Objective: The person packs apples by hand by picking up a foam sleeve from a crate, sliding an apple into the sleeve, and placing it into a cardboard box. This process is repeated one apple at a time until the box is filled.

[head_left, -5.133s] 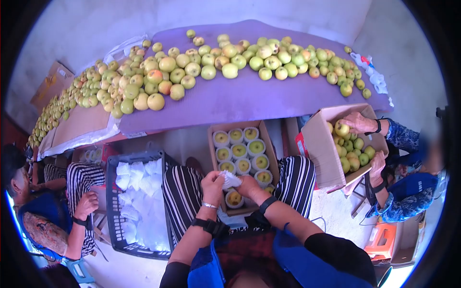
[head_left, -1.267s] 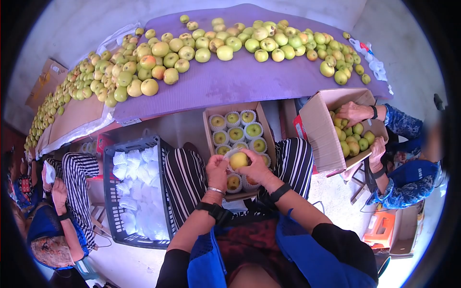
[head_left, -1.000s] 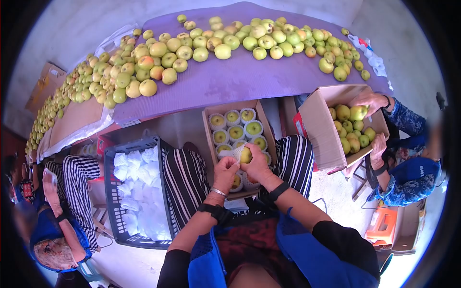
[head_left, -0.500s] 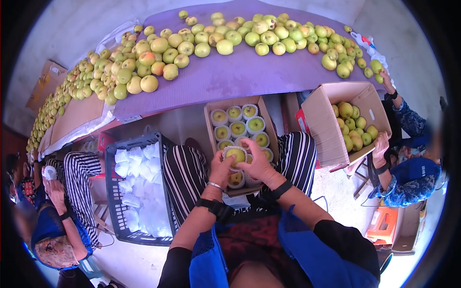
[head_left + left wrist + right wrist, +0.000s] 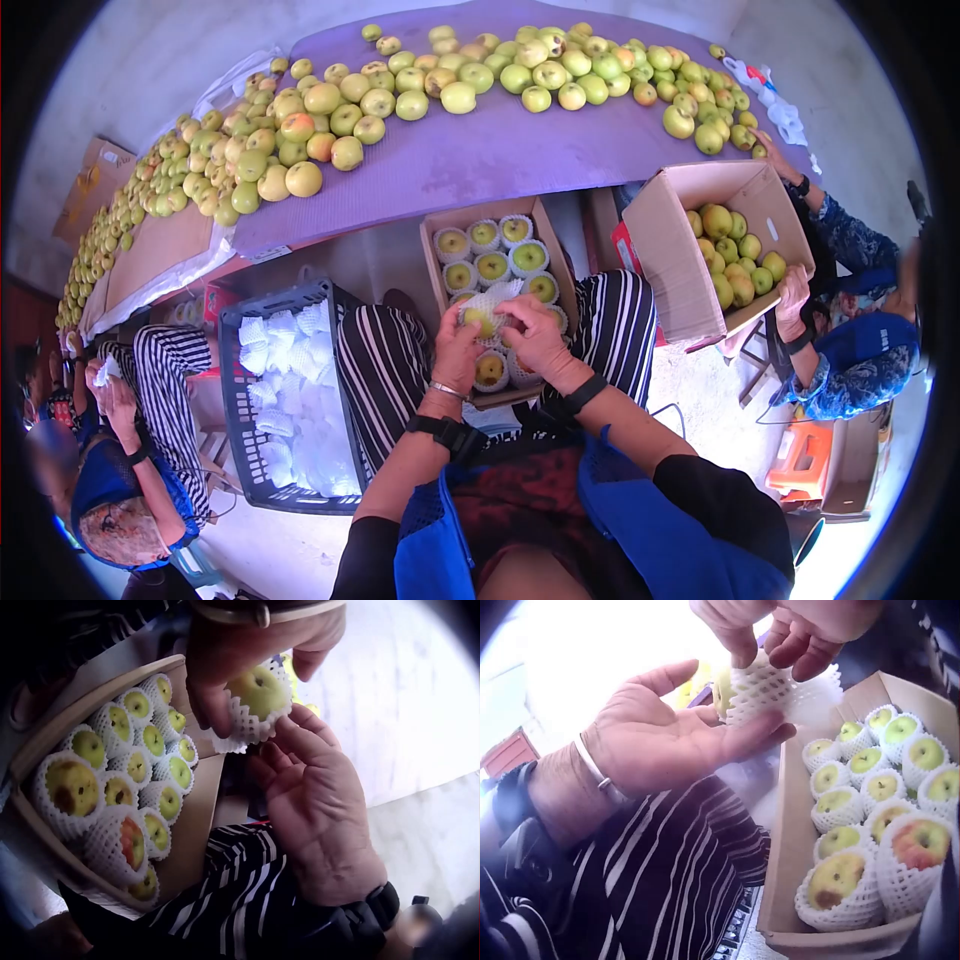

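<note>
Over my lap, both hands hold a yellow-green apple wrapped in a white foam net. My left hand cradles the apple from below, fingers curled round the net. My right hand pinches the net from the other side, as the right wrist view shows. Just beyond the hands lies an open carton packed with several netted apples.
A dark crate of loose foam nets stands at my left knee. A purple mat ahead carries many loose apples. At the right another person holds a carton of bare apples. A third person sits at far left.
The net has been drawn further up over the apple, which half a second ago showed its top. The hands stay above the carton. The person at right has reached to the mat.
</note>
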### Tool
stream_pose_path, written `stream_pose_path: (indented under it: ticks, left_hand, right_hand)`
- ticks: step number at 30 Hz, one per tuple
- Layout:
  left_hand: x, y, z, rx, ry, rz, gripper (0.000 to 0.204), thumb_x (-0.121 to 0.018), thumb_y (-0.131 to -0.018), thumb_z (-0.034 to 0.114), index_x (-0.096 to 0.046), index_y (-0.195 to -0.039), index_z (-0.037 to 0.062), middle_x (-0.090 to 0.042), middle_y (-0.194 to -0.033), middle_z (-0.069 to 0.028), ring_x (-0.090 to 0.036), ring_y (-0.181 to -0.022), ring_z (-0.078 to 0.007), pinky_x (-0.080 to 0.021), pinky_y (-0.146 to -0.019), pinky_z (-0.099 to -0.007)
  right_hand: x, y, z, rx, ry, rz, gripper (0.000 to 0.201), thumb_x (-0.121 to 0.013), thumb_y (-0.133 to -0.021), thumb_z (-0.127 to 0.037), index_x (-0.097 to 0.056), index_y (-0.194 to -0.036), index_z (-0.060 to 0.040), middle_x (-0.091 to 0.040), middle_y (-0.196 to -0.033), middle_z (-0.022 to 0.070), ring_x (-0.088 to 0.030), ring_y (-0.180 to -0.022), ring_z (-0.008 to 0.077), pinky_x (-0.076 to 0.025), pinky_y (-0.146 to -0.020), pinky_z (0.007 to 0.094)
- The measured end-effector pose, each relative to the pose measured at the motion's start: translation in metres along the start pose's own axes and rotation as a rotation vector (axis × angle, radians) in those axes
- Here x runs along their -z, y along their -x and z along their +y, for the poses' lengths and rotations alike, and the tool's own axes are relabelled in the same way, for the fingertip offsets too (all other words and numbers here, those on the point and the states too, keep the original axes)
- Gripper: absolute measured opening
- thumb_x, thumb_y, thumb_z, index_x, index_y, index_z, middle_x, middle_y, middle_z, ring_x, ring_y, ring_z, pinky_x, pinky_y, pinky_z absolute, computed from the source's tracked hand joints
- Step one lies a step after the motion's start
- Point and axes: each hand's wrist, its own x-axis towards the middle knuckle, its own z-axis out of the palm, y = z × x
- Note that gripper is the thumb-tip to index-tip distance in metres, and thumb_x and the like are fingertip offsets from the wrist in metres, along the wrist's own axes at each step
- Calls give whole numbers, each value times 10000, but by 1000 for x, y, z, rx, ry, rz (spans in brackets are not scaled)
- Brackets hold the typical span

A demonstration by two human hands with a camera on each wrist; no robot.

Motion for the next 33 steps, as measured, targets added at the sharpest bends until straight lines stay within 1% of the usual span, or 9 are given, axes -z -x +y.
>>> stream_pose_path:
  ticks: [3, 5, 7, 9, 11, 19, 21, 28, 33]
  left_hand:
    - [-1, 0, -8, -83, -192, 77, 364, -492, -786, 28, -368, -1125, 75, -481, -1074, -78, -510, -955, -205, -481, -729, -392]
    - [0, -1, -8, -72, -147, 103, 379, -521, -783, 55, -368, -1129, 80, -480, -1073, -77, -513, -951, -208, -483, -723, -381]
    - [2, -2, -6, -59, -100, 129, 398, -550, -780, 82, -368, -1134, 85, -479, -1072, -75, -516, -947, -211, -485, -718, -369]
    - [4, -1, -3, -1, -17, 94, 356, -520, -791, 118, -378, -1116, 84, -494, -1095, -88, -513, -981, -234, -470, -744, -425]
    - [7, -1, -2, 31, 23, 68, 357, -521, -792, 135, -380, -1116, 84, -499, -1091, -86, -512, -986, -238, -467, -746, -429]
    - [9, 1, 2, 105, 36, 15, 366, -520, -794, 232, -407, -1115, 96, -515, -1085, -61, -519, -973, -228, -461, -723, -392]
    - [10, 1, 2, 118, 41, -9, 374, -528, -786, 259, -430, -1110, 99, -528, -1067, -55, -520, -969, -220, -458, -719, -370]
    - [12, 1, -1, 98, 62, 13, 375, -532, -786, 258, -442, -1109, 90, -531, -1072, -57, -521, -972, -215, -457, -734, -361]
    - [12, -1, -1, 108, 86, 10, 337, -512, -807, 219, -426, -1107, 91, -519, -1088, -61, -510, -994, -228, -460, -748, -401]
  right_hand:
    - [1, 0, -8, 98, 24, -43, 273, -565, -654, 26, -550, -914, -56, -486, -804, 50, -509, -695, 132, -424, -609, 241]
    - [0, -3, -4, 140, -22, -63, 274, -566, -661, 21, -544, -924, -53, -492, -815, 46, -508, -699, 127, -426, -613, 237]
    - [-4, -7, 21, -76, -241, 244, 295, -568, -674, 12, -524, -961, -43, -511, -839, 44, -506, -717, 114, -431, -625, 237]
    - [2, -11, 36, -148, -205, 295, 313, -582, -684, 3, -505, -986, -25, -527, -867, 46, -503, -746, 109, -437, -655, 237]
    - [5, -13, 40, -255, -382, 390, 310, -596, -685, 0, -503, -981, -14, -533, -890, 60, -503, -768, 116, -438, -685, 242]
    - [5, -14, 42, -264, -278, 270, 320, -663, -670, -95, -526, -943, -1, -548, -857, 62, -512, -786, 121, -434, -683, 251]
    - [8, -14, 37, -373, -305, 210, 173, -625, -694, 5, -553, -849, -15, -531, -758, -1, -486, -706, 70, -422, -667, 204]
    - [6, -11, 35, -248, -472, 334, 185, -663, -681, -106, -550, -785, -2, -530, -673, 4, -476, -628, 63, -407, -572, 215]
    - [11, -11, 34, -323, -288, 282, 120, -638, -705, -60, -546, -763, -12, -533, -686, -17, -459, -619, 46, -399, -562, 195]
